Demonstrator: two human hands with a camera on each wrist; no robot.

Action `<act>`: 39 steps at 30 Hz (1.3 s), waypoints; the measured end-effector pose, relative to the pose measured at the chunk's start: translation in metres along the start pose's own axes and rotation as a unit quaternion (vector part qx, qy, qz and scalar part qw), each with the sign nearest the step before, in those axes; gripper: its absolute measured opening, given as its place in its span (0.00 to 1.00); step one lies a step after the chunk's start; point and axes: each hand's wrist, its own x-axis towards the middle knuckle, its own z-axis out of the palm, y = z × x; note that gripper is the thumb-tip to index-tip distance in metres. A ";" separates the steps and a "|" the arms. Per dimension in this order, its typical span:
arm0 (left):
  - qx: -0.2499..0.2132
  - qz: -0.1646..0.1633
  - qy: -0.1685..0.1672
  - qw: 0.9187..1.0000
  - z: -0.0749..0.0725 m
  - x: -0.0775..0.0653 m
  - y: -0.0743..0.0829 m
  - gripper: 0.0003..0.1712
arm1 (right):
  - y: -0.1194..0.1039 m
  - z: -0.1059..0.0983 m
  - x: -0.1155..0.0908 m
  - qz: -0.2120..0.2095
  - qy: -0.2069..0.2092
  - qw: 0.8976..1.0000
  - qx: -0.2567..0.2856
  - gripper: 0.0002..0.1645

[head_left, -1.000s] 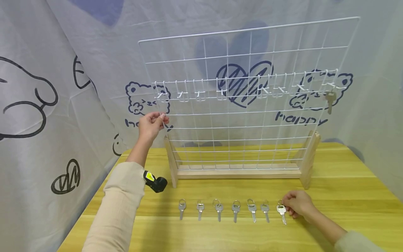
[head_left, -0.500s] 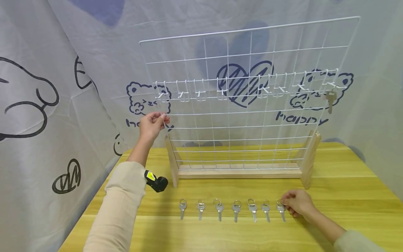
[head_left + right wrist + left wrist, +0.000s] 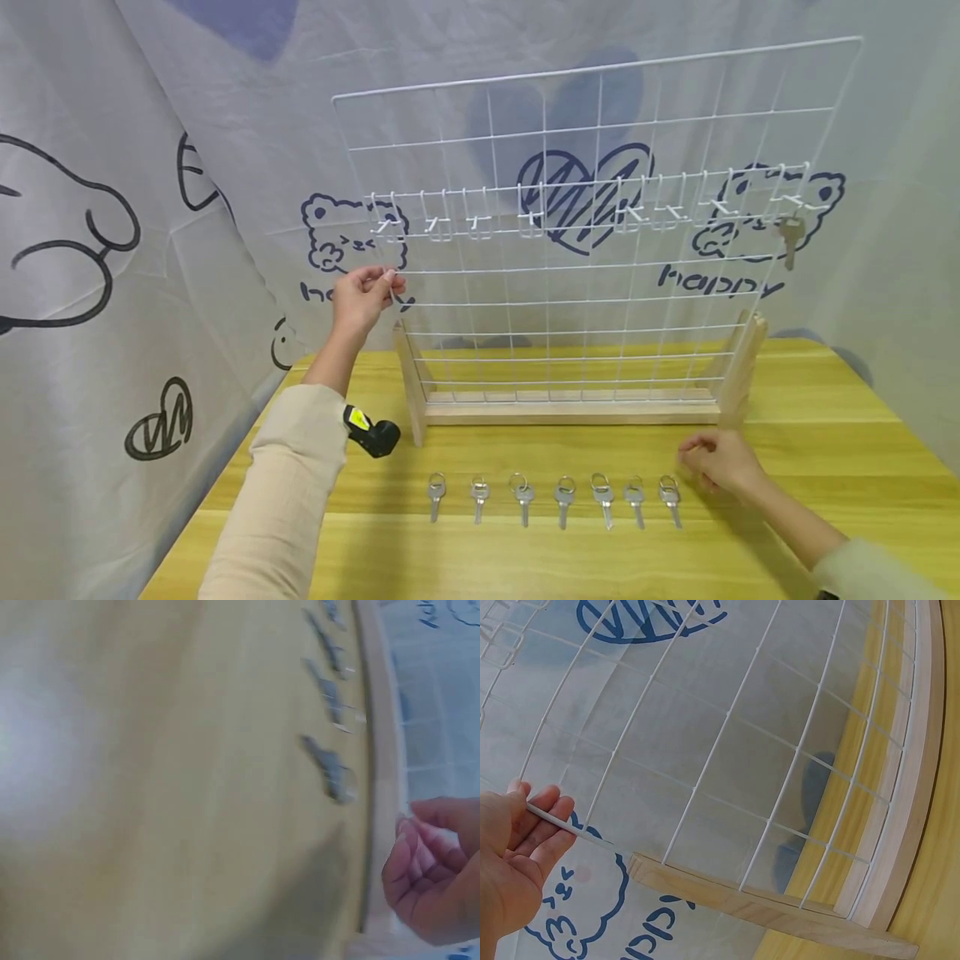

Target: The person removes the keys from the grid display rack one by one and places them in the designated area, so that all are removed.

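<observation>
My left hand [image 3: 362,298] grips the left edge of a white wire grid [image 3: 600,69], thumb and fingers around the edge wire [image 3: 553,820] in the left wrist view. Several silver keys with split rings lie in a row on the table. Nearest my right hand [image 3: 722,462] is the rightmost key [image 3: 670,495], a short way off to its left. In the right wrist view the right hand's fingers are loosely curled with nothing seen between them, and that key [image 3: 328,771] lies apart from them. Another key [image 3: 792,237] hangs from the rightmost hook [image 3: 791,201] of the grid.
The grid stands in a wooden base [image 3: 570,414] at the back of the yellow wood-grain table [image 3: 525,567]. Several white hooks line one grid wire, among them a middle hook [image 3: 531,220]. A printed curtain [image 3: 225,125] hangs behind and at the left.
My right hand has let go of the rightmost key and moved up and to the right, away from it. That key now lies flat in the row. The left hand has stayed put.
</observation>
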 end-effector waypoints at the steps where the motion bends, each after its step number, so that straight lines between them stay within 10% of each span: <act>1: 0.000 0.001 -0.001 1.000 0.000 0.000 0.000 0.18 | -0.004 -0.005 0.001 -0.014 0.006 1.000 0.002 0.11; 11: 0.004 0.013 -0.025 1.000 -0.005 0.002 -0.002 0.19 | -0.058 -0.065 0.003 -0.123 0.164 0.978 -0.043 0.16; 15: -0.002 0.026 -0.042 0.999 -0.009 0.004 -0.004 0.20 | -0.078 -0.091 0.001 -0.154 0.197 0.968 0.034 0.03; 20: -0.034 0.036 -0.071 0.996 -0.014 0.008 -0.009 0.21 | -0.102 -0.116 -0.002 -0.172 0.235 0.952 0.094 0.13; 28: -0.054 0.030 -0.105 0.992 -0.018 0.011 -0.011 0.24 | -0.135 -0.144 0.001 -0.149 0.355 0.907 0.174 0.09; 35: -0.060 0.034 -0.117 0.991 -0.020 0.011 -0.010 0.24 | -0.142 -0.165 0.011 -0.143 0.275 0.938 0.152 0.08; 39: -0.063 0.037 -0.113 0.991 -0.018 0.011 -0.010 0.23 | -0.141 -0.168 0.017 -0.153 0.238 0.937 0.203 0.05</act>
